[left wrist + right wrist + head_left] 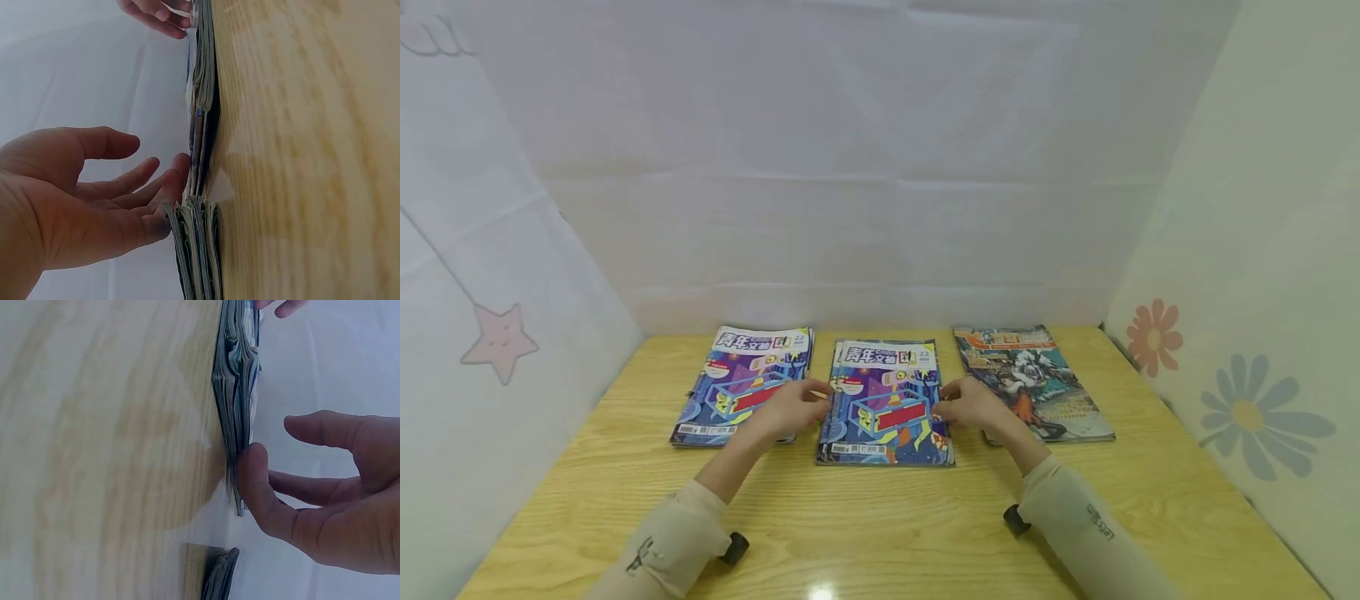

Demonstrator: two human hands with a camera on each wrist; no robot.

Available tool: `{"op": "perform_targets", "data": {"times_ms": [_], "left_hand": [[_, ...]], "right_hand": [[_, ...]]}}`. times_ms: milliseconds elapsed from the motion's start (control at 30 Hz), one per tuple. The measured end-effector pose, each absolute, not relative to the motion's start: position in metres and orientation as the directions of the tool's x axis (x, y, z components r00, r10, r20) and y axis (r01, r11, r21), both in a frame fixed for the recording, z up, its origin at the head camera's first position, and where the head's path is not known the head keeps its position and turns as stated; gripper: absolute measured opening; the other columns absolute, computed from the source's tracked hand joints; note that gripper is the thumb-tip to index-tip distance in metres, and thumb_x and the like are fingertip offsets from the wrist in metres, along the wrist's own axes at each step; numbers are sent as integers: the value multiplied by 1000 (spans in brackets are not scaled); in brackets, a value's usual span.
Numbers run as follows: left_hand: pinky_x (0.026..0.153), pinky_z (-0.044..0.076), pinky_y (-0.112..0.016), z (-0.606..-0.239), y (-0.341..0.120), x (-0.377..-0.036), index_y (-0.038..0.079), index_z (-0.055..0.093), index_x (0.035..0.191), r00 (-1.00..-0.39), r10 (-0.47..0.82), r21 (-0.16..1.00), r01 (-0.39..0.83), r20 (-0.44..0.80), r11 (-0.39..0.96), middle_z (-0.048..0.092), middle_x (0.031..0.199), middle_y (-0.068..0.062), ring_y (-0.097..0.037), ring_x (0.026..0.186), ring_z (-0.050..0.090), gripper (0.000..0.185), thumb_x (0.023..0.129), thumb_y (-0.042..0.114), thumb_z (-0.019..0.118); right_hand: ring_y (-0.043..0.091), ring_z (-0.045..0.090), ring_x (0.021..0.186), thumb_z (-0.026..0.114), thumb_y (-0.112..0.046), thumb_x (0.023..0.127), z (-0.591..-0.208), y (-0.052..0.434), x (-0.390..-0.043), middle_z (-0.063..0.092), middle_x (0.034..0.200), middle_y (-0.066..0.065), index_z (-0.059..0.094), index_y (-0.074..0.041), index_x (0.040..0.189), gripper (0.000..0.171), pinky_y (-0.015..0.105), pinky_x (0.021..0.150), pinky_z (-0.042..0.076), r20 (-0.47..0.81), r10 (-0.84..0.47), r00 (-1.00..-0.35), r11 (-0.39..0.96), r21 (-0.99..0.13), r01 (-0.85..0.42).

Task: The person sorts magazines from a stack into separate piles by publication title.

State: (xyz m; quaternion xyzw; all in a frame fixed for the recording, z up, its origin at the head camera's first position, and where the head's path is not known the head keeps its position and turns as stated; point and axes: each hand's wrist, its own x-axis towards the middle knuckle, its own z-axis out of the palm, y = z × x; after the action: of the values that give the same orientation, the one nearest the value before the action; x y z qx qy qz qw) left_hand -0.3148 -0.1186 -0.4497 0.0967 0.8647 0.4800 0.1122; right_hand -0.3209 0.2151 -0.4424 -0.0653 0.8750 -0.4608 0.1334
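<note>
A stack of magazines (pixel 887 408) with a purple and blue cover lies flat in the middle of the table. My left hand (pixel 797 407) is at its left edge, fingers loosely bent and thumb held apart from them. At the opposite edge is my right hand (pixel 973 406), its fingertips right at the side of the pages. In the right wrist view the thumb and fingers of the right hand (pixel 337 487) are spread apart. The left wrist view has the fingers of the left hand (pixel 106 194) between the middle stack and the left stack of magazines (pixel 194 250).
To the left lies another magazine stack (pixel 745 383) with the same cover, partly behind my left forearm. A magazine pile (pixel 1037 387) with a fantasy-figure cover lies to the right. White cloth walls (pixel 880 208) enclose the wooden table (pixel 880 533) at the back and sides.
</note>
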Motion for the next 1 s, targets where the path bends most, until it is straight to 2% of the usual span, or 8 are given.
{"op": "perform_targets", "data": {"times_ms": [233, 433, 533, 600, 700, 767, 867, 1000], "left_hand": [[84, 55, -46, -449, -113, -313, -1, 58, 138, -960, 246, 862, 12, -131, 507, 67, 120, -15, -29, 100, 66, 41, 101, 16, 58], [103, 44, -54, -448, -108, -311, 2, 58, 140, -968, 150, 910, -129, -202, 394, 67, 124, -14, -29, 114, 64, 43, 101, 21, 62], [108, 40, -55, -450, -105, -312, -1, 53, 144, -969, 147, 949, -155, -200, 274, 63, 132, -18, -34, 120, 60, 46, 103, 19, 61], [108, 40, -53, -452, -103, -314, -5, 46, 148, -964, 175, 975, -178, -201, 137, 57, 138, -23, -37, 125, 56, 49, 104, 14, 59], [108, 42, -49, -455, -100, -316, -9, 35, 152, -948, 221, 966, -249, -230, -63, 48, 145, -27, -39, 131, 50, 54, 105, 7, 55], [106, 43, -48, -457, -97, -317, -10, 31, 153, -938, 237, 950, -286, -252, -125, 44, 148, -28, -39, 133, 48, 57, 103, 3, 55], [100, 49, -45, -458, -94, -318, -6, 34, 154, -940, 212, 956, -287, -269, -57, 48, 145, -26, -34, 125, 53, 60, 100, 3, 59], [86, 58, -44, -461, -93, -318, 0, 41, 152, -945, 178, 962, -269, -275, 56, 63, 125, -23, -30, 99, 68, 61, 95, 1, 65]], "right_hand": [[28, 71, 92, 68, -10, 98, -449, 217, -323, 55, 136, 29, 49, 12, 142, 53, 45, 84, 58, -191, -235, -953, 504, -862, 48], [33, 69, 102, 67, -5, 98, -452, 218, -326, 46, 143, 34, 45, 16, 143, 55, 43, 81, 59, -202, -241, -949, 447, -891, 76], [33, 68, 104, 67, -5, 98, -454, 218, -327, 47, 143, 33, 45, 15, 144, 55, 43, 81, 59, -216, -234, -948, 437, -894, 96], [33, 68, 105, 67, -5, 98, -455, 218, -328, 49, 141, 32, 45, 15, 144, 54, 43, 81, 59, -224, -231, -947, 438, -893, 104], [32, 67, 105, 66, -5, 99, -456, 218, -329, 54, 136, 29, 47, 14, 143, 52, 43, 81, 59, -230, -227, -946, 435, -893, 112], [32, 67, 105, 66, -5, 99, -456, 218, -330, 57, 133, 27, 48, 13, 142, 50, 43, 81, 59, -230, -226, -947, 428, -896, 116], [31, 67, 105, 66, -6, 99, -455, 218, -331, 59, 129, 24, 48, 13, 142, 50, 43, 82, 59, -232, -228, -946, 416, -901, 121], [30, 68, 103, 66, -7, 99, -455, 218, -332, 62, 126, 22, 49, 12, 142, 50, 42, 82, 59, -235, -223, -946, 423, -898, 123]]}}
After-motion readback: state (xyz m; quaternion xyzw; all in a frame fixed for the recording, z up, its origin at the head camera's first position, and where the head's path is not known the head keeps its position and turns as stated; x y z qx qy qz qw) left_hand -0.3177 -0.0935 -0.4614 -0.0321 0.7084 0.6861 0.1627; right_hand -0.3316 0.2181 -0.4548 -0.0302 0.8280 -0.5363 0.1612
